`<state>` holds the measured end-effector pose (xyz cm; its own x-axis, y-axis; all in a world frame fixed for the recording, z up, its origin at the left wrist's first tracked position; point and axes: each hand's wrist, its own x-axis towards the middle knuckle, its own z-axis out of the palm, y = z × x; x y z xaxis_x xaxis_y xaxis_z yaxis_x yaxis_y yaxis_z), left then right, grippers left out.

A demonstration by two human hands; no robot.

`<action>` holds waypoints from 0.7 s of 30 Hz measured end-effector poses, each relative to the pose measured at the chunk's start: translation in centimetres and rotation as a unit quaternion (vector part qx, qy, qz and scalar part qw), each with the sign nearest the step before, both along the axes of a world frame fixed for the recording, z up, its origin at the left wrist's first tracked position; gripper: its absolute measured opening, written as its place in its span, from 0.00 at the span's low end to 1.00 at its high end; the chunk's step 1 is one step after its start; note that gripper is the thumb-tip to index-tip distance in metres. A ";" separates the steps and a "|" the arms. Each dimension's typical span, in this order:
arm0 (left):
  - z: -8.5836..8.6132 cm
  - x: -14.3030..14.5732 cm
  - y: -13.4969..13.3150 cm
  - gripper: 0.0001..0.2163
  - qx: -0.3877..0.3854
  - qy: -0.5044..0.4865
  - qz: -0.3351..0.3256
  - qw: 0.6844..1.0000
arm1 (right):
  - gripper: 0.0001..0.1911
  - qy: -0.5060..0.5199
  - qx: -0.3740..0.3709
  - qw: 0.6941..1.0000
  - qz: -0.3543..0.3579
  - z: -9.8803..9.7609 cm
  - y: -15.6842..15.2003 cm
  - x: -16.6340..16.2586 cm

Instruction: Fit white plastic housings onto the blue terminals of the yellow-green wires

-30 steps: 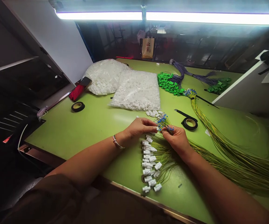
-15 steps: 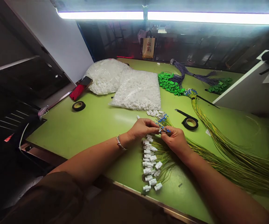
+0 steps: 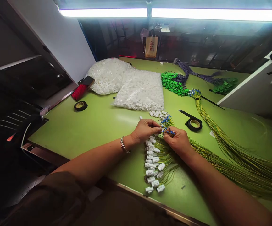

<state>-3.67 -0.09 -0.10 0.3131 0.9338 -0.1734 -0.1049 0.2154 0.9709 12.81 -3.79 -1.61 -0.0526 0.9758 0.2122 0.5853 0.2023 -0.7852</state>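
Observation:
Fingertips together, my left hand [image 3: 145, 130] pinches a small white connector, mostly hidden by the fingers. Close against it, my right hand [image 3: 178, 140] is closed on yellow-green wires whose blue-sleeved metal terminals [image 3: 171, 132] stick out past the thumb. More of these wires [image 3: 211, 157] run from behind the right hand to the right edge of the table. Below the hands, several white connectors [image 3: 155, 159] with wires fitted lie in an uneven column. A few loose white connectors [image 3: 157, 113] rest just beyond the hands.
Two clear bags of white connectors [image 3: 141, 89] stand at the back of the green table [image 3: 62, 135]. Rolls of black tape [image 3: 193, 124] lie right and left. Another wire bundle [image 3: 204, 119], green connectors [image 3: 173, 84] and a white panel [image 3: 246, 80] are on the right.
The view has shifted slightly, moving everything a little to the right. My hands stay together at the terminals, with only small finger movement.

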 end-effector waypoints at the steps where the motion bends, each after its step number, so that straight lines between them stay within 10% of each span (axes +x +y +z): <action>1: -0.1 0.0 0.0 0.11 0.000 -0.002 -0.002 1.000 | 0.10 0.008 -0.002 1.000 0.003 0.0 0.0 0.0; 12: -0.4 0.4 0.2 0.07 0.056 0.045 -0.009 0.997 | 0.11 -0.017 0.003 1.000 -0.003 -0.1 0.0 -0.1; 21: 1.7 -4.0 2.0 0.07 0.128 0.244 -0.344 0.898 | 0.13 0.110 -0.055 0.992 -0.010 0.8 0.5 0.4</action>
